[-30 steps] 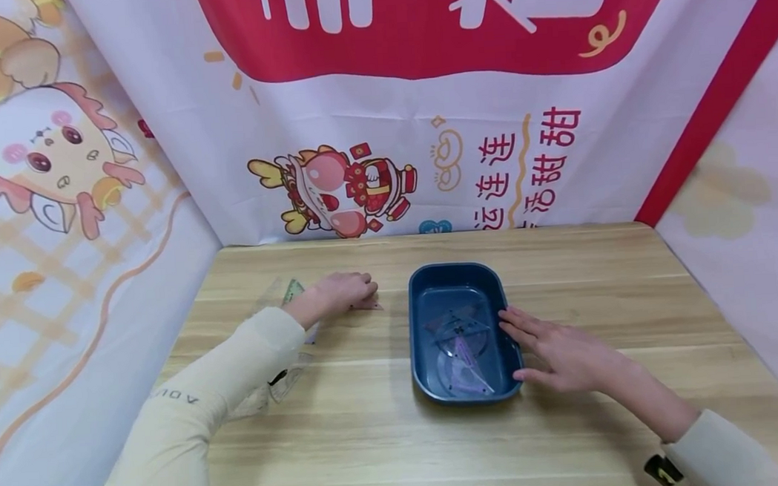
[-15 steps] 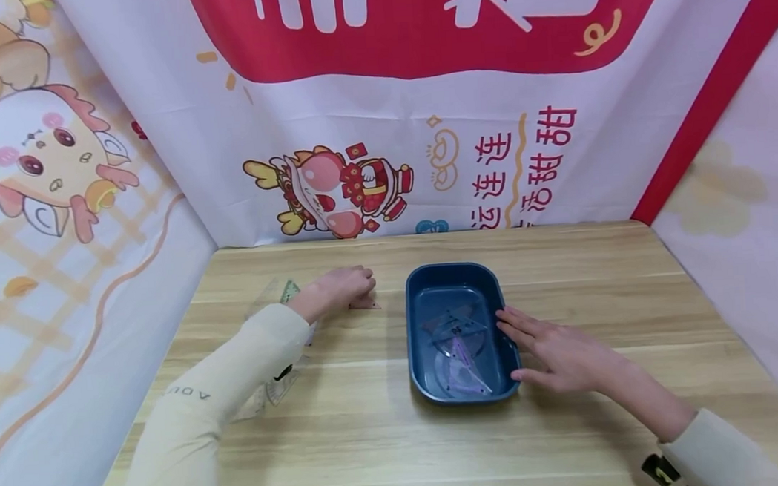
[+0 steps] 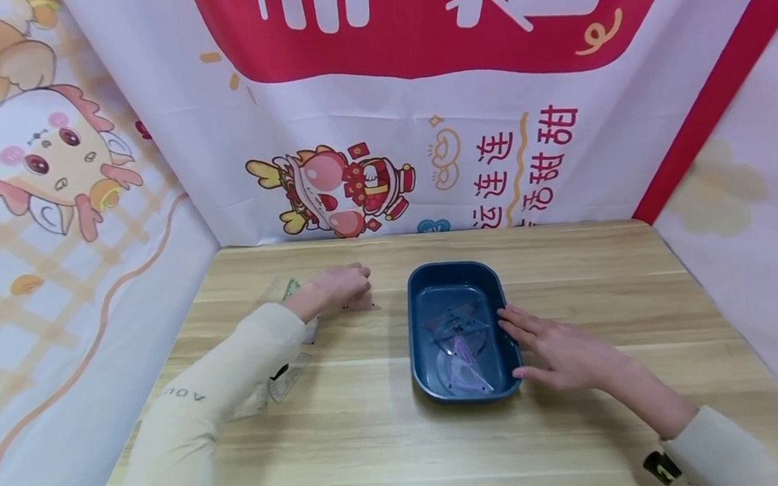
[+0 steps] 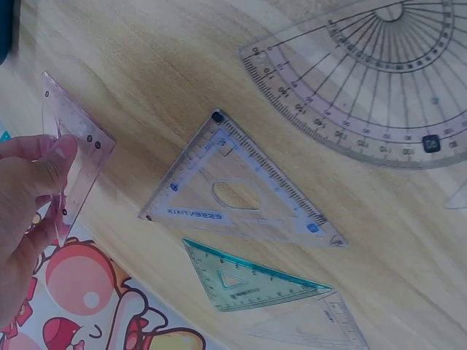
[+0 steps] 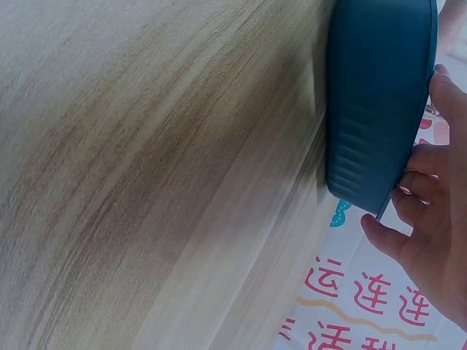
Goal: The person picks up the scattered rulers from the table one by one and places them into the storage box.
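Note:
In the left wrist view, my left hand (image 4: 29,197) pinches a small pink transparent set square (image 4: 89,157) between thumb and fingers, holding it tilted. The head view shows this left hand (image 3: 331,287) to the left of a dark blue box (image 3: 454,275), partly covering the pink set square (image 3: 366,302). My right hand (image 3: 566,351) has its fingertips over the right rim of the box and its thumb close by at the same side. In the right wrist view the fingers (image 5: 419,179) touch the rim of the box (image 5: 379,109).
A purple-edged set square (image 4: 197,214), a green set square (image 4: 255,294), a clear set square (image 4: 328,324) and a large protractor (image 4: 350,138) lie on the wooden table (image 3: 375,452). Inside the box are a purple set square (image 3: 467,376) and other transparent pieces. Printed cloth (image 3: 367,96) stands behind.
The left hand has shifted very slightly, still with the pink set square. The right hand stays at the box rim, and the box has not visibly moved on the table.

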Motion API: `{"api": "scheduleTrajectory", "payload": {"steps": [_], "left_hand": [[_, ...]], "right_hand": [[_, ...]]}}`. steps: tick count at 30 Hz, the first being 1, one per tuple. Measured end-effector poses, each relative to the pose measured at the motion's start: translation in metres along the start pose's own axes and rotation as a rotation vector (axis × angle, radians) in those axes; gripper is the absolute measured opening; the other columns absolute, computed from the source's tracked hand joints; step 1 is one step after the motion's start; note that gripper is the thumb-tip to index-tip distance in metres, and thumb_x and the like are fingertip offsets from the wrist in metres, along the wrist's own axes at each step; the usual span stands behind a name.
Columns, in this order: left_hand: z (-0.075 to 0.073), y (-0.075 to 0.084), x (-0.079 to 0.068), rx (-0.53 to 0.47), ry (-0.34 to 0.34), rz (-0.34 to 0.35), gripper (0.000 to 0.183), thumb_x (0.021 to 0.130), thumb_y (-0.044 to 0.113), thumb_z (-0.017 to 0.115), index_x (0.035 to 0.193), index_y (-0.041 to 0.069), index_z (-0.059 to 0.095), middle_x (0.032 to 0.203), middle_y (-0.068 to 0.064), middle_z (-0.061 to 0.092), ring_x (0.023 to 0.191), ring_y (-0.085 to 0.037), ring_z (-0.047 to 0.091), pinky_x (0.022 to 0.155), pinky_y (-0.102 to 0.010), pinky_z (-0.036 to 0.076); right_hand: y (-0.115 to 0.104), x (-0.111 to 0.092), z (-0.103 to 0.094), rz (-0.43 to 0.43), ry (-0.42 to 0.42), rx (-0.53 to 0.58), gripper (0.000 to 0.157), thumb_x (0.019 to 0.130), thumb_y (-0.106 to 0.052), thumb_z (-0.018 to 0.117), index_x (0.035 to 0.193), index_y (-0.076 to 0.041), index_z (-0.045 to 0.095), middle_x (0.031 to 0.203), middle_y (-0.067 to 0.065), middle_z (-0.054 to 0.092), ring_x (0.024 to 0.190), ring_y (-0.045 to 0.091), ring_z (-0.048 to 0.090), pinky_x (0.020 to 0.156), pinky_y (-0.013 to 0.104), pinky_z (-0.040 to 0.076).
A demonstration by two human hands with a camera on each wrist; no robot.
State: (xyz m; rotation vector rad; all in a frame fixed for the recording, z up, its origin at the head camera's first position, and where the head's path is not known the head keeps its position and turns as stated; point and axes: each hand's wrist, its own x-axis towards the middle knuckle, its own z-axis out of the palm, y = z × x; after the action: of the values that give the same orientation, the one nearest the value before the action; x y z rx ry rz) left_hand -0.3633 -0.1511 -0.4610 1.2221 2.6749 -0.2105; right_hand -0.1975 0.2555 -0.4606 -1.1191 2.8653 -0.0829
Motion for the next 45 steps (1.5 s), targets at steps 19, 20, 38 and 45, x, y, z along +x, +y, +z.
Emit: {"api": "scheduleTrajectory", "payload": {"steps": [19, 20, 38, 45], "left_hand": [[-0.036, 0.008, -0.021, -0.089, 0.055, 0.031, 0.020, 0.085, -0.007, 0.063, 0.078, 0.009, 0.074, 0.078, 0.000, 0.070, 0.070, -0.010, 0.055, 0.069, -0.026, 0.052], [-0.037, 0.008, -0.022, -0.083, 0.059, 0.035, 0.020, 0.085, -0.007, 0.063, 0.079, 0.009, 0.075, 0.079, 0.000, 0.071, 0.071, -0.010, 0.056, 0.070, -0.026, 0.053], [-0.057, 0.032, -0.048, -0.073, 0.158, 0.116, 0.017, 0.087, -0.001, 0.071, 0.074, 0.009, 0.070, 0.070, 0.002, 0.065, 0.064, -0.009, 0.050, 0.064, -0.024, 0.048], [-0.064, 0.038, -0.052, -0.080, 0.166, 0.086, 0.016, 0.089, 0.002, 0.071, 0.077, 0.012, 0.073, 0.076, 0.003, 0.071, 0.068, -0.009, 0.057, 0.068, -0.025, 0.054]], "right_hand": [[0.001, -0.002, 0.001, -0.027, 0.040, 0.001, 0.079, 0.094, -0.058, 0.057, 0.150, -0.004, 0.042, 0.162, 0.014, 0.031, 0.148, 0.032, 0.036, 0.107, 0.052, 0.047], [0.001, -0.002, 0.001, -0.028, 0.044, 0.001, 0.079, 0.094, -0.057, 0.058, 0.150, -0.004, 0.042, 0.162, 0.015, 0.031, 0.147, 0.032, 0.036, 0.107, 0.052, 0.047], [0.001, -0.002, 0.002, -0.027, 0.044, -0.010, 0.078, 0.094, -0.056, 0.058, 0.151, -0.005, 0.041, 0.163, 0.014, 0.030, 0.148, 0.032, 0.035, 0.106, 0.052, 0.048], [0.002, -0.003, 0.002, -0.027, 0.046, -0.005, 0.078, 0.094, -0.055, 0.059, 0.151, -0.005, 0.041, 0.163, 0.013, 0.030, 0.148, 0.031, 0.035, 0.107, 0.052, 0.047]]}}
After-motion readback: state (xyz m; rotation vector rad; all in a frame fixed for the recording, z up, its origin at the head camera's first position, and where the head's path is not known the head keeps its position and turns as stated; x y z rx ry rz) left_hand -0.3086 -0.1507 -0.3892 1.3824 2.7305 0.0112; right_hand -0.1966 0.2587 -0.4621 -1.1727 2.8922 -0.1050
